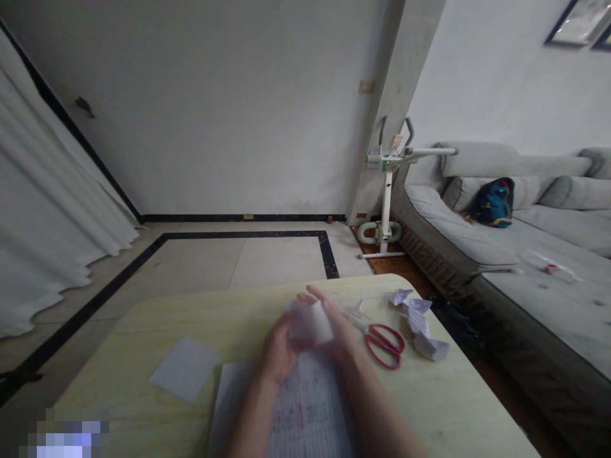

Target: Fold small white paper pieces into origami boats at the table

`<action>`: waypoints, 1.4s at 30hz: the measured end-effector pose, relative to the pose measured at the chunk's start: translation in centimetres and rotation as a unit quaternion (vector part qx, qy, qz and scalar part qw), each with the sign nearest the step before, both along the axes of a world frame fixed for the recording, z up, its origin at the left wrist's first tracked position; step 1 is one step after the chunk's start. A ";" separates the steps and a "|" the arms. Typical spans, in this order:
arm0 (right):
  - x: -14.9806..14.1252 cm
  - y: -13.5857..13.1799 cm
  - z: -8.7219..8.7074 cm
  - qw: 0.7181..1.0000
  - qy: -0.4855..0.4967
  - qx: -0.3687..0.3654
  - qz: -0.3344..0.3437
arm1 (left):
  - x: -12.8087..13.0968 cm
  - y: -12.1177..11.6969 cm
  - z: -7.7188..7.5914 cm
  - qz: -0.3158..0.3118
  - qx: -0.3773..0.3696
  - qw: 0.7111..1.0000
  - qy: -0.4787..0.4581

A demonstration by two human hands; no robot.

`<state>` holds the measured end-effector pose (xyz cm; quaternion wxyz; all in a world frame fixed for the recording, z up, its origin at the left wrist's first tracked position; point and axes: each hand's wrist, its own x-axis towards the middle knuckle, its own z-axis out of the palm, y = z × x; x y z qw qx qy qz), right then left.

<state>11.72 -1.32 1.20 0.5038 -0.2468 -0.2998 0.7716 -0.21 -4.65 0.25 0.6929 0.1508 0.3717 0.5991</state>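
A small piece of white paper (311,323), blurred by motion, is held up between my two hands over the table. My left hand (278,348) closes on its left side. On its right side is my right hand (338,327), with its fingers curved around the far edge. Beneath my forearms lies an open notebook (305,407) with lined, written pages. A separate square sheet of white paper (186,369) rests to the left. Red-handled scissors (386,345) lie just right of my right hand, their blades partly hidden behind it.
Several folded paper pieces (420,323) sit along the right edge of the pale wooden table (458,407). Small white bits (361,302) lie near the scissors. Beyond are an exercise machine (387,197) and a grey sofa (563,280) with a blue bag (494,202).
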 end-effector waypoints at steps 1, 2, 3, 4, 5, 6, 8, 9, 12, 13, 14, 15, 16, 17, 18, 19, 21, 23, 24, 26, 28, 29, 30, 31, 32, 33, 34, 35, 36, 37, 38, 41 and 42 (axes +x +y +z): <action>0.0 0.0 -0.1 1.000 0.007 0.004 0.010 | 0.1 -0.1 0.0 -0.006 -0.001 1.000 -0.004; 0.0 0.1 -0.3 1.000 0.014 0.008 0.017 | 0.2 -0.1 0.1 -0.013 -0.003 1.000 -0.005; 0.0 0.1 -0.5 1.000 0.018 0.010 0.023 | 0.3 -0.2 0.1 -0.015 -0.004 1.000 -0.001; 0.0 0.2 -0.7 0.999 0.019 0.012 0.028 | 0.4 -0.2 0.1 -0.013 -0.004 1.000 0.004; 0.0 0.4 -1.0 0.999 0.018 0.013 0.029 | 0.5 -0.2 0.1 -0.010 -0.004 1.000 0.009; 0.0 0.4 -1.2 0.999 0.017 0.013 0.027 | 0.6 -0.2 0.0 -0.007 -0.005 1.000 0.011; 0.1 0.5 -1.5 1.000 0.015 0.016 0.019 | 0.7 -0.2 -0.1 -0.005 -0.006 1.000 -0.002; 0.1 0.5 -1.5 1.000 0.011 0.019 0.015 | 0.8 -0.3 -0.2 -0.007 -0.004 1.000 -0.013; 0.2 0.4 -1.2 0.999 -0.023 0.027 0.017 | 0.9 -0.4 -0.5 -0.022 0.018 0.999 -0.021; 0.2 0.4 -1.2 0.999 -0.036 0.027 0.016 | 0.9 -0.5 -0.5 -0.025 0.032 0.999 -0.009; 0.2 0.4 -1.1 0.998 -0.050 0.026 0.013 | 1.0 -0.7 -0.4 -0.031 0.047 0.998 0.010; 0.2 0.5 -1.0 0.998 -0.061 0.028 0.009 | 1.0 -0.8 -0.3 -0.039 0.060 0.997 0.033; 0.2 0.5 -1.0 0.997 -0.070 0.030 0.002 | 1.0 -0.9 -0.1 -0.050 0.071 0.995 0.058; 0.2 0.6 -1.0 0.996 -0.080 0.033 -0.007 | 1.1 -1.0 0.1 -0.059 0.078 0.992 0.084; 0.1 0.6 -1.0 0.995 -0.092 0.035 -0.015 | 1.1 -1.1 0.4 -0.066 0.082 0.988 0.108; 0.0 0.7 -1.0 0.993 -0.106 0.038 -0.023 | 1.1 -1.1 0.8 -0.070 0.084 0.986 0.128; -0.1 0.6 -1.0 0.988 -0.143 0.045 -0.044 | 1.1 -1.2 1.4 -0.064 0.089 0.981 0.160; -0.2 0.6 -0.9 0.980 -0.181 0.060 -0.065 | 1.1 -1.1 1.6 -0.059 0.093 0.976 0.187; -0.2 0.5 -0.9 0.976 -0.193 0.068 -0.071 | 1.2 -1.1 1.6 -0.056 0.091 0.974 0.198; -0.3 0.5 -0.8 0.974 -0.199 0.080 -0.069 | 1.3 -1.0 1.3 -0.046 0.081 0.973 0.212; -0.2 0.5 -0.8 0.978 -0.186 0.083 -0.054 | 1.4 -1.0 1.1 -0.032 0.058 0.976 0.207; -0.2 0.5 -0.9 0.979 -0.179 0.081 -0.044 | 1.4 -1.0 1.2 -0.027 0.049 0.978 0.203; -0.1 0.6 -0.9 0.981 -0.174 0.078 -0.035 | 1.4 -1.0 1.4 -0.024 0.043 0.979 0.198; -0.1 0.6 -1.0 0.982 -0.170 0.074 -0.027 | 1.4 -1.0 1.7 -0.022 0.038 0.979 0.198; -0.1 0.7 -1.1 0.983 -0.170 0.070 -0.020 | 1.3 -1.0 2.0 -0.020 0.037 0.978 0.203; -0.1 0.7 -1.2 0.983 -0.172 0.068 -0.015 | 1.3 -1.1 2.4 -0.019 0.036 0.976 0.212; 0.0 0.7 -1.3 0.982 -0.177 0.068 -0.014 | 1.3 -1.1 2.7 -0.017 0.037 0.974 0.222; 0.0 0.8 -1.3 0.980 -0.184 0.069 -0.015 | 1.2 -1.1 2.8 -0.013 0.040 0.971 0.233; 0.0 0.8 -1.3 0.978 -0.193 0.071 -0.019 | 1.2 -1.1 2.8 -0.007 0.045 0.968 0.245; 0.0 0.8 -1.3 0.976 -0.202 0.072 -0.024 | 1.2 -1.1 2.7 -0.002 0.051 0.965 0.256; 0.0 0.8 -1.3 0.975 -0.210 0.074 -0.029 | 1.1 -1.0 2.4 0.006 0.056 0.962 0.267; 0.0 0.9 -1.1 0.971 -0.223 0.071 -0.040 | 1.1 -0.8 1.0 0.033 0.063 0.954 0.290; 0.0 0.9 -1.1 0.971 -0.224 0.069 -0.041 | 1.1 -0.7 0.5 0.040 0.065 0.954 0.291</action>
